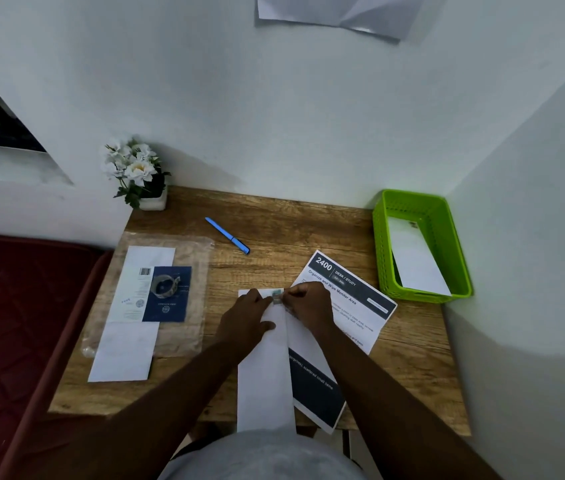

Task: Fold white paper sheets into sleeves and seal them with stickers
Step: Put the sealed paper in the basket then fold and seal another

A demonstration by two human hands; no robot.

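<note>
At the six o'clock edge of the wood-grain desk (274,220) lies a folded paper sleeve (264,375), long, narrow and smooth, running toward twelve o'clock. The left hand (244,322) lies flat across its upper part, fingers straight, apparently to keep the overlapped flaps from springing apart. The right hand (305,303), fingers curled, pinches a small sticker (277,296) at the sleeve's top seam, likely pressing it across the join. Under the sleeve, toward three o'clock, lies a printed instruction sheet (347,292). At two o'clock a green perforated plastic basket (383,244) holds a finished sleeve (416,265), probably the collecting place.
</note>
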